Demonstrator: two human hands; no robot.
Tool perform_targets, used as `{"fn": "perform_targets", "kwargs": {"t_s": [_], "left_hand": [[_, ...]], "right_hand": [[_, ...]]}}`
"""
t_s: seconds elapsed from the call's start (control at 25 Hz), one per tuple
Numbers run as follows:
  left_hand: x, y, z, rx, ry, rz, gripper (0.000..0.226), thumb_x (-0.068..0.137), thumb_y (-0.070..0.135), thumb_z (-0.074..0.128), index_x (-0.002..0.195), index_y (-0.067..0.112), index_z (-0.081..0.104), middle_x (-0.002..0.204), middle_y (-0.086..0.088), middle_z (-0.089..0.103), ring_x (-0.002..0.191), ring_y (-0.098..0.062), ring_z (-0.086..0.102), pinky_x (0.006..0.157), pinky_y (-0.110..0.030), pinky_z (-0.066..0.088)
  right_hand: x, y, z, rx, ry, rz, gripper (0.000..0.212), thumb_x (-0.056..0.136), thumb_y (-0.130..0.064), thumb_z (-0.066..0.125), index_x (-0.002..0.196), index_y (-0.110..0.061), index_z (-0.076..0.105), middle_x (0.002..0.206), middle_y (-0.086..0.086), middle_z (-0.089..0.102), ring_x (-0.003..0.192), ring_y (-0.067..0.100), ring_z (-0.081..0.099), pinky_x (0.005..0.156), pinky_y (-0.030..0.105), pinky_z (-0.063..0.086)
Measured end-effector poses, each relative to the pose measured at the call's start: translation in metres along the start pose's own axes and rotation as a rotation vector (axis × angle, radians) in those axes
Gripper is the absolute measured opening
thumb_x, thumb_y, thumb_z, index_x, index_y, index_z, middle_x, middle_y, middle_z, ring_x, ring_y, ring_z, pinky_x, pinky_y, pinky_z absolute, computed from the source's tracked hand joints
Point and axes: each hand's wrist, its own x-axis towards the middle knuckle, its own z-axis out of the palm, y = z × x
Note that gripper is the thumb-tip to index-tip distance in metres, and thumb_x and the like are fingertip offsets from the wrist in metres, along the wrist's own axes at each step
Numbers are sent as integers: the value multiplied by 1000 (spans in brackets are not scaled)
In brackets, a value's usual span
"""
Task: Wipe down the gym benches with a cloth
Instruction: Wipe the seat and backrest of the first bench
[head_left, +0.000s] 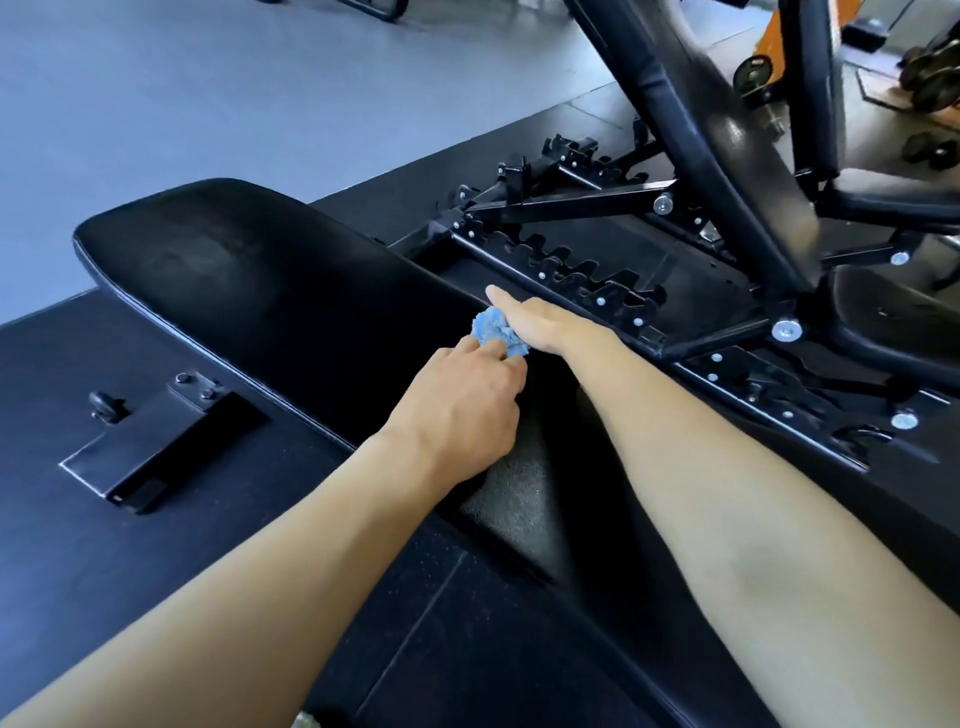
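Observation:
A long black padded gym bench (244, 280) runs from the far left toward me. A small bunched blue cloth (496, 332) lies on its right side near the middle. My left hand (467, 405) reaches in from below with fingers curled onto the cloth's near edge. My right hand (540, 322) lies over the cloth from the right, thumb stretched forward along the bench edge; its fingers are hidden under the palm and cloth.
A black steel adjustment frame (597, 291) with notched rails lies on the floor right of the bench. An inclined black backrest (701, 130) rises at upper right. Dumbbells (930, 78) sit far right. A floor bracket (156, 447) lies to the left on black matting.

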Motion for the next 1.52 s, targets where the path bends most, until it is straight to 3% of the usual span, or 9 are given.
{"fn": "perform_targets", "kwargs": {"t_s": [0.16,0.28,0.4,0.6,0.72,0.88,1.08,1.24,1.52], "left_hand": [[2,6,-1,22,18,-9,22,97,23,44,109,21,62,103,3,54,95,-20,48,86,-37,45],[2,9,-2,-11,16,-2,22,96,22,45,110,22,63,105,3,56,99,-21,50,89,-39,46],[-4,8,-1,-22,14,29,23,97,21,46,112,21,63,106,2,56,99,-22,50,88,-40,46],[-24,-16,-3,48,-15,5,22,99,25,43,114,24,59,105,4,54,97,-19,49,86,-37,46],[-28,-16,-1,54,-25,-37,23,99,25,43,116,23,59,105,4,53,98,-20,49,87,-38,47],[-24,4,0,47,-46,-31,26,99,25,45,121,20,58,110,0,54,101,-22,51,88,-39,47],[-20,19,3,2,-27,1,27,101,26,46,124,22,58,111,1,55,102,-20,52,86,-34,46],[-26,15,6,12,-28,-14,27,100,27,46,124,22,59,112,0,56,103,-21,53,87,-37,47],[-21,22,11,60,-4,-41,29,99,26,46,125,22,58,111,-1,56,101,-23,53,87,-37,46]], "right_hand": [[-28,58,-6,-61,106,40,103,80,-93,16,134,-18,61,140,4,56,125,28,52,104,45,38],[-46,98,-13,-162,169,76,83,91,-80,14,113,-20,67,128,3,61,121,27,54,93,42,39],[-57,116,-25,-233,188,183,55,97,-56,17,82,-19,55,114,8,63,102,26,56,83,40,39],[-14,36,2,-228,217,101,67,99,-56,20,130,-13,60,136,16,59,120,33,56,95,43,43],[-8,2,21,-206,257,16,69,98,-62,15,113,-16,64,109,5,63,101,27,57,81,41,42],[-34,56,9,-255,307,13,51,95,-46,15,96,-17,57,105,5,63,100,28,57,79,40,38],[-93,123,-1,-325,417,92,37,102,-39,23,107,-16,51,101,6,55,96,30,51,82,41,37],[-99,117,2,-466,448,96,29,104,-25,31,116,-12,53,118,13,61,107,36,55,88,43,42],[-83,80,27,-713,401,-235,24,99,-5,41,118,-3,55,140,18,46,128,36,45,99,44,44]]}}
